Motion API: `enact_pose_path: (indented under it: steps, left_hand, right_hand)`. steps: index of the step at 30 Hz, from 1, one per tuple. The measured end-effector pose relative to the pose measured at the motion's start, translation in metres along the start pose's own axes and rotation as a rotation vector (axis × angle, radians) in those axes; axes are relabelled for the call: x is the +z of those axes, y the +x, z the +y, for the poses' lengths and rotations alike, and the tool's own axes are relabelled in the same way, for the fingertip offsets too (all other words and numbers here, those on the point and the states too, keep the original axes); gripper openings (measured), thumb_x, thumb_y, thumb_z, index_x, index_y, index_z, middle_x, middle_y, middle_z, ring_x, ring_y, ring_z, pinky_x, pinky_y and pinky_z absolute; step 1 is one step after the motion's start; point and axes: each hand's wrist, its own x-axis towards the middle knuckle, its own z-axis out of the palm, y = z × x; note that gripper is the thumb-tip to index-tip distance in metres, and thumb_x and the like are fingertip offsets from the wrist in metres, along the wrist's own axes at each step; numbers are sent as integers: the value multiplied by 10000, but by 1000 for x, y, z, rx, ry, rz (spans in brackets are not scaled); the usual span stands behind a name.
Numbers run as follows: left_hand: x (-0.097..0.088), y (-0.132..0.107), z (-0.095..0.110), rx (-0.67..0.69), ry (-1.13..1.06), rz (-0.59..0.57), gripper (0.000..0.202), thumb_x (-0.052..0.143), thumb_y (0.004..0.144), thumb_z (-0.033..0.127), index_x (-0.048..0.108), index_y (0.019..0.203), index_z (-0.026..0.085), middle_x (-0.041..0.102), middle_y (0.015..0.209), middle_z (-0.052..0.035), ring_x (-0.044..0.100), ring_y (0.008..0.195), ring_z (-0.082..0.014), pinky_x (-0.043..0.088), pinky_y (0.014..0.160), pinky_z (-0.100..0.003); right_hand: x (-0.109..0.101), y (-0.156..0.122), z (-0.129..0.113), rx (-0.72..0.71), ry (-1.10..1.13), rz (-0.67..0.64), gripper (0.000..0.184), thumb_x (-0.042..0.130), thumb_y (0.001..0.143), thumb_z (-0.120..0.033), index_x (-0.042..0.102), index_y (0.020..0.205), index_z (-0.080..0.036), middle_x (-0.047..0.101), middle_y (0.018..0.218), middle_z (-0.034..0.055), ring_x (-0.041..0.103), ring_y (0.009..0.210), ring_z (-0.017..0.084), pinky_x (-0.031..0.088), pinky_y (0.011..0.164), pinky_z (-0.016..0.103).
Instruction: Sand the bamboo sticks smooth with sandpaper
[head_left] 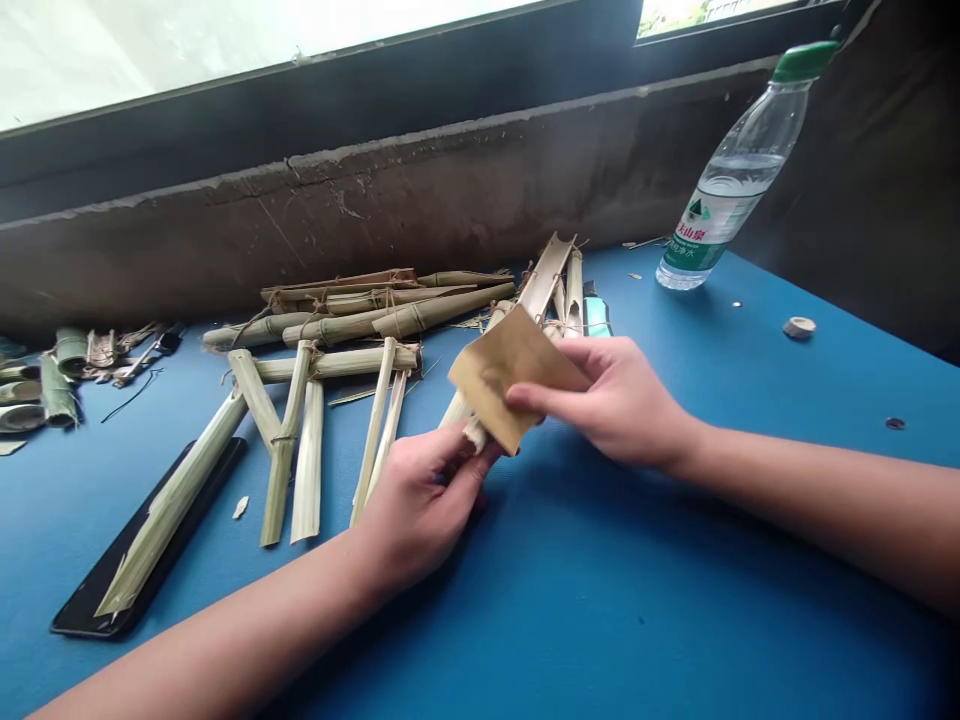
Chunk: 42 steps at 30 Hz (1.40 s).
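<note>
My left hand [426, 505] is closed around a short piece of bamboo [475, 432], whose pale cut end sticks out above my thumb. Between the thumb and fingers of my right hand [626, 405] is a tan sheet of sandpaper [514, 360], slightly bent. The sheet lies over the bamboo piece and hides most of it; contact between them looks likely but is partly covered. Just left of my left hand, slim bamboo strips [373, 430] stand beside split bamboo sticks [307, 470].
Tied bamboo lengths [420, 312] lie along the wall, with a bamboo trough [546, 275] behind my hands. A half-full water bottle [720, 200] stands at the back right, near a small pale ring [799, 327]. On the left, a bamboo stick [176, 510] crosses a black phone-like slab [86, 608].
</note>
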Motion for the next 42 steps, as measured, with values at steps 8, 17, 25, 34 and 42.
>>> enact_pose_path:
  steps: [8, 17, 25, 34, 42]
  left_hand:
    - [1, -1, -3, 46, -11, 6, 163, 627, 994, 187, 787, 961, 191, 693, 673, 10, 637, 587, -117, 508, 605, -221]
    - [1, 1, 1, -69, 0, -21, 216, 592, 1032, 231, 797, 1090, 196, 686, 674, 15, 573, 533, -98, 462, 547, -208]
    - [0, 3, 1, -147, -12, -26, 239, 579, 1050, 282, 796, 1058, 183, 644, 616, 23, 572, 509, -104, 446, 521, -213]
    - [1, 3, 5, -70, -3, -8, 199, 618, 1021, 240, 802, 1007, 165, 676, 655, 10, 592, 549, -101, 466, 560, -214]
    - [1, 3, 2, -29, -15, 14, 172, 648, 978, 227, 789, 890, 181, 721, 705, -18, 642, 603, -135, 509, 602, -243]
  right_hand:
    - [6, -4, -9, 51, 179, -82, 335, 970, 709, -402, 765, 834, -169, 676, 650, -25, 556, 506, 115, 462, 454, 246]
    - [0, 1, -3, 40, 124, 149, 374, 978, 686, -418, 799, 892, -163, 754, 782, 27, 690, 689, 189, 590, 617, 296]
    - [0, 3, 3, 37, 99, 195, 433, 972, 696, -440, 798, 965, -148, 777, 859, 46, 712, 751, 205, 602, 661, 307]
    - [2, 4, 3, 39, 167, 57, 405, 983, 676, -421, 786, 913, -157, 791, 915, 46, 726, 794, 203, 620, 730, 312]
    - [10, -5, -3, 49, 172, -73, 416, 952, 709, -491, 765, 895, -169, 766, 855, 41, 717, 743, 213, 610, 664, 329]
